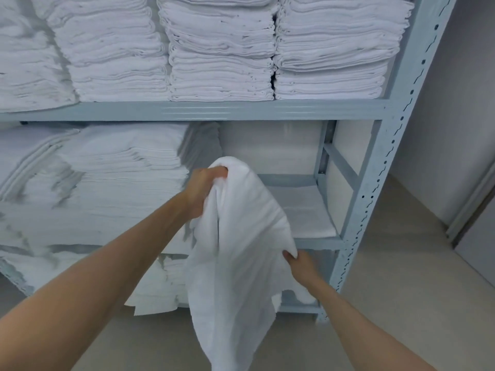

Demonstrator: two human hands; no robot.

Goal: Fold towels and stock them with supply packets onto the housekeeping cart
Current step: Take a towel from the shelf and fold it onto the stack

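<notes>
Both hands, left hand and right hand, grip unlabelled white towel

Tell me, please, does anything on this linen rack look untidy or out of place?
Yes: on the lowest shelf, the bottom towel stack sags past the shelf edge, its corners drooping toward the floor, unlike the squared stacks on the top shelf.

At the bottom of the frame your towel runs off the edge, so its lower end is out of sight. Its folds cover your left hand's fingertips. The stacked towels at left blur together, and the top stacks are cut off.
</notes>
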